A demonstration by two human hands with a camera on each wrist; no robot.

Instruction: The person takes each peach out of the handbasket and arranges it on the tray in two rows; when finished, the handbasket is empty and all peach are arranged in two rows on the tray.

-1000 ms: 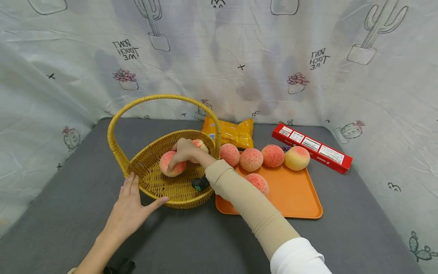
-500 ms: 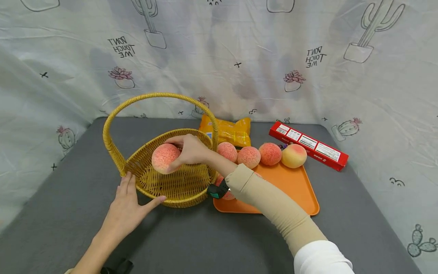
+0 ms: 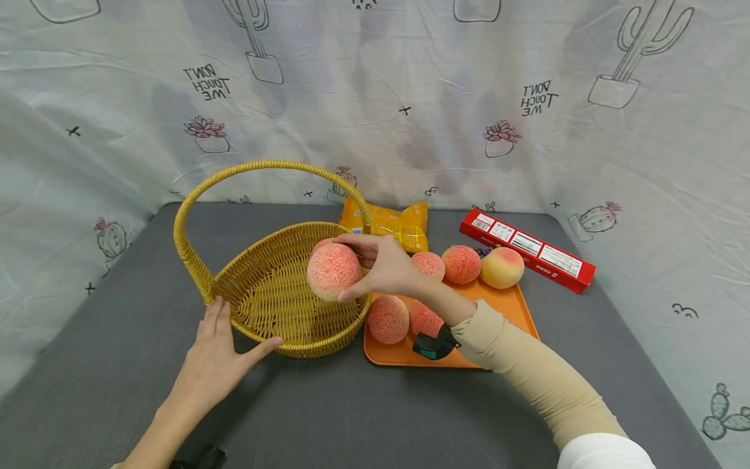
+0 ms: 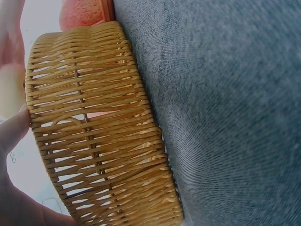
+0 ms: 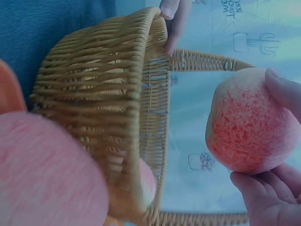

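Observation:
My right hand (image 3: 389, 267) pinches a peach (image 3: 334, 271) between thumb and fingers, held up over the right side of the wicker basket (image 3: 287, 342). In the right wrist view the held peach (image 5: 249, 122) stands above the rim level. Behind it, a second peach (image 3: 322, 244) shows partly inside the basket. My left hand (image 3: 213, 361) rests on the basket's front left rim, its fingers straight beside the foot of the handle and its thumb spread along the front edge. The left wrist view shows that thumb (image 4: 14, 129) touching the woven rim.
An orange tray (image 3: 498, 303) with several more peaches (image 3: 388, 319) stands right beside the basket, partly covered by my right arm. Behind are a yellow snack packet (image 3: 404, 225) and a long red box (image 3: 527, 251). The tall basket handle (image 3: 269, 164) arches overhead.
My right hand has lifted the peach from inside the basket and carried it rightward, toward the tray side. My left hand has stayed on the rim.

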